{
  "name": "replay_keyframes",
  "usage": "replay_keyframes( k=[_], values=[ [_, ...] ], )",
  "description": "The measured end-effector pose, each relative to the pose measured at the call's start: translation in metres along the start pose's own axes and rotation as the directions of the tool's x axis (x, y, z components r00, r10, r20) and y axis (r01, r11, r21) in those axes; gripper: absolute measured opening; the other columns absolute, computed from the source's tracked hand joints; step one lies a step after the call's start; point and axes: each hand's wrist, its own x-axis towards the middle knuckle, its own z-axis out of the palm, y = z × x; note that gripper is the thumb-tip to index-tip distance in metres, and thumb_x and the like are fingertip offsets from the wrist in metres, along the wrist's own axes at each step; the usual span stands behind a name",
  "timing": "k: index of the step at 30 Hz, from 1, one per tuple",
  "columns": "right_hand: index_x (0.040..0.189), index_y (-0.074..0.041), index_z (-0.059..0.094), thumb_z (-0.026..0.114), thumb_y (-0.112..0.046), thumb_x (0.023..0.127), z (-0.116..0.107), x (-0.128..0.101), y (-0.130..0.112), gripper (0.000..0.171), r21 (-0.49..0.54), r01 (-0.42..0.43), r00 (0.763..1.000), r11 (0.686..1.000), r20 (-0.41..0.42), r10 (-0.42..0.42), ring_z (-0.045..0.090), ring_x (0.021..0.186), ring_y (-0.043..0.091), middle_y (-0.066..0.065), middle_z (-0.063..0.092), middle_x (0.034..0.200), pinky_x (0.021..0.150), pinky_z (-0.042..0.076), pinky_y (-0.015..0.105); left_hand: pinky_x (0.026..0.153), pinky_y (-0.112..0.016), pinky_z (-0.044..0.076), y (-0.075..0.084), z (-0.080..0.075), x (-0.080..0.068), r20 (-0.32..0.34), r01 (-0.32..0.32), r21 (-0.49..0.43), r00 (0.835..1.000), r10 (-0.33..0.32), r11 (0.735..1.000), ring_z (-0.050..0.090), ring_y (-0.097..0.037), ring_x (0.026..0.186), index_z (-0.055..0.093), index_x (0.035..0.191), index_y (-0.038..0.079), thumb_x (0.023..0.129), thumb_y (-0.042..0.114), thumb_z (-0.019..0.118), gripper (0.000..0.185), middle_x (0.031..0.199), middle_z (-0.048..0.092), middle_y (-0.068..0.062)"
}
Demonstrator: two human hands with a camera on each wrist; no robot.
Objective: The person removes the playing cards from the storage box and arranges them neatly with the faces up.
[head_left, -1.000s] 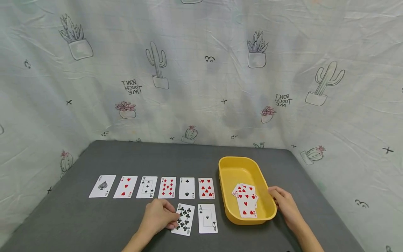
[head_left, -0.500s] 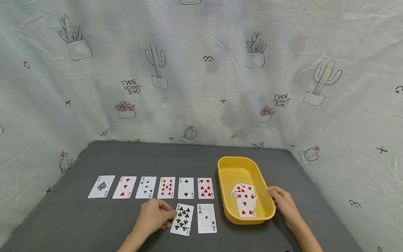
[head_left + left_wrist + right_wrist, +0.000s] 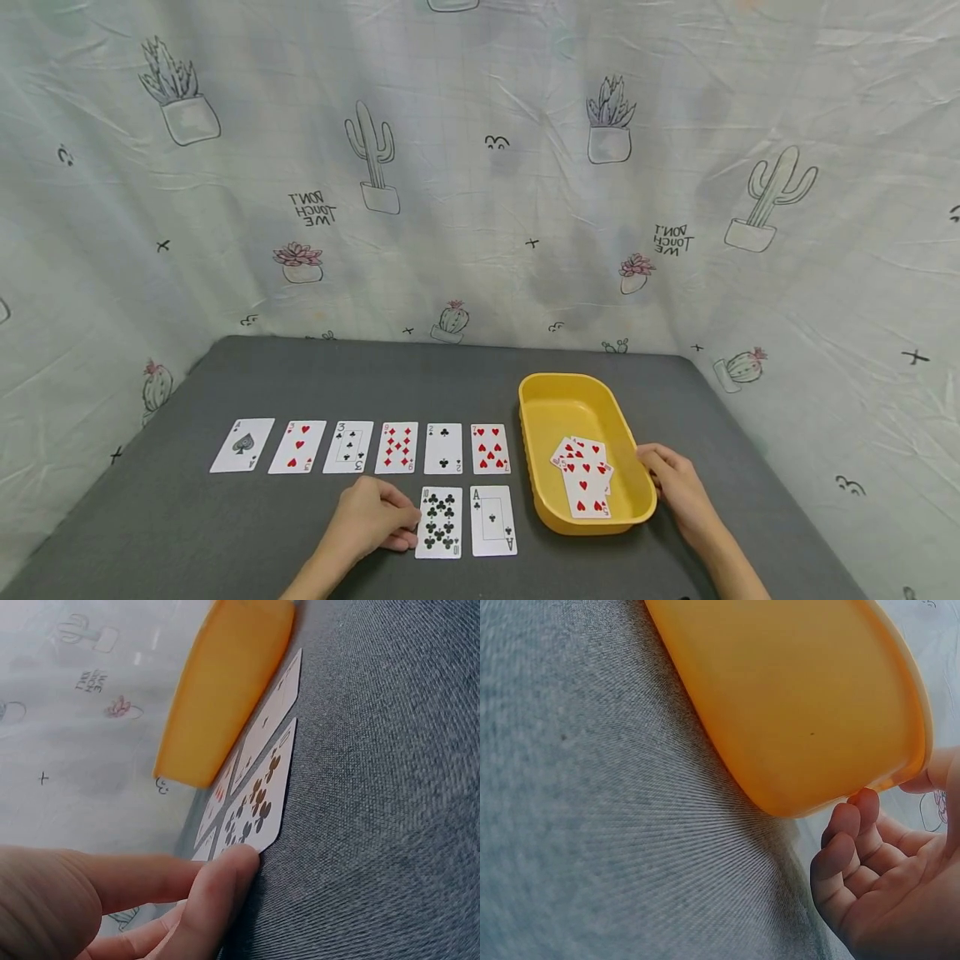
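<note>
tray [image 3: 540, 400] – yellow | table [image 3: 225, 525] – grey | backdrop [image 3: 480, 167] – white w/ cactus print | 10-clubs card [image 3: 439, 522] – blk pips

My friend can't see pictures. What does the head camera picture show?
A person's left hand touches the edge of a ten of clubs lying beside an ace of clubs on a grey table. Behind them lies a row of six cards. The right hand rests against a yellow tray holding red cards.
</note>
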Motion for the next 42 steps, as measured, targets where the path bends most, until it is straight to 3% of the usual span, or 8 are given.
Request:
replay_keyframes(
  k=[6, 12, 19, 26, 31, 36, 42],
  values=[
    [0.118, 0.006, 0.059, 0.054, -0.025, 0.102, -0.002, 0.001, 0.004, 0.035, 0.024, 0.010, 1.000, 1.000, 0.012, -0.011, 0.055, 0.065, 0.016, 0.009, 0.058, 0.088, 0.054, 0.047, 0.026, 0.053, -0.033, 0.058, 0.000, -0.001, 0.000, 0.014, 0.009, -0.002, 1.000, -0.009, 1.000, 0.069, -0.022, 0.055, 0.068, 0.078, -0.007, 0.077, -0.004, 0.071, 0.005, 0.065, 0.067, -0.012],
    [0.120, 0.006, 0.059, 0.054, -0.027, 0.102, -0.002, 0.002, 0.004, 0.037, 0.018, 0.008, 1.000, 1.000, 0.015, -0.008, 0.056, 0.067, 0.016, 0.010, 0.059, 0.091, 0.056, 0.048, 0.026, 0.053, -0.036, 0.058, -0.001, -0.006, 0.005, 0.028, 0.007, -0.019, 1.000, -0.007, 1.000, 0.069, -0.025, 0.058, 0.067, 0.085, -0.009, 0.085, 0.002, 0.069, 0.012, 0.068, 0.066, -0.011],
    [0.120, 0.006, 0.059, 0.053, -0.026, 0.102, -0.002, 0.000, 0.003, 0.037, 0.015, -0.002, 1.000, 1.000, 0.002, 0.002, 0.060, 0.074, 0.019, 0.012, 0.061, 0.098, 0.059, 0.052, 0.028, 0.066, -0.039, 0.060, 0.019, 0.002, 0.018, 0.124, -0.050, -0.160, 0.990, 0.070, 0.986, 0.070, -0.027, 0.073, 0.063, 0.101, -0.014, 0.091, 0.008, 0.065, 0.024, 0.083, 0.069, -0.018],
    [0.120, 0.006, 0.059, 0.054, -0.025, 0.102, -0.002, 0.003, 0.003, 0.037, 0.022, -0.001, 1.000, 1.000, 0.005, 0.001, 0.059, 0.073, 0.018, 0.012, 0.061, 0.096, 0.058, 0.051, 0.027, 0.077, -0.039, 0.058, 0.063, 0.037, 0.029, 0.243, -0.033, -0.315, 0.963, 0.114, 0.948, 0.070, -0.025, 0.083, 0.060, 0.111, -0.011, 0.093, 0.007, 0.067, 0.027, 0.092, 0.069, -0.017],
    [0.119, 0.006, 0.060, 0.055, -0.025, 0.101, -0.001, 0.003, 0.004, 0.037, 0.027, 0.007, 1.000, 1.000, 0.003, -0.007, 0.059, 0.071, 0.017, 0.011, 0.061, 0.093, 0.057, 0.050, 0.027, 0.078, -0.038, 0.058, 0.090, 0.071, 0.038, 0.320, -0.025, -0.350, 0.936, 0.145, 0.936, 0.070, -0.027, 0.086, 0.061, 0.112, -0.009, 0.091, 0.006, 0.069, 0.027, 0.095, 0.069, -0.016],
    [0.118, 0.006, 0.060, 0.055, -0.025, 0.101, -0.001, 0.003, 0.005, 0.036, 0.036, 0.013, 1.000, 0.999, 0.006, -0.013, 0.058, 0.069, 0.017, 0.010, 0.060, 0.091, 0.056, 0.049, 0.026, 0.078, -0.037, 0.058, 0.106, 0.101, 0.054, 0.379, 0.030, -0.348, 0.919, 0.111, 0.937, 0.069, -0.028, 0.090, 0.063, 0.110, -0.007, 0.093, 0.010, 0.068, 0.024, 0.097, 0.068, -0.016],
    [0.118, 0.007, 0.060, 0.055, -0.025, 0.101, -0.001, 0.003, 0.006, 0.037, 0.038, 0.016, 1.000, 0.999, 0.005, -0.016, 0.061, 0.074, 0.018, 0.012, 0.062, 0.095, 0.058, 0.051, 0.027, 0.084, -0.039, 0.056, 0.114, 0.125, 0.076, 0.425, 0.098, -0.265, 0.905, 0.025, 0.959, 0.068, -0.029, 0.095, 0.064, 0.110, -0.009, 0.094, 0.014, 0.065, 0.028, 0.103, 0.067, -0.019]
  ],
)
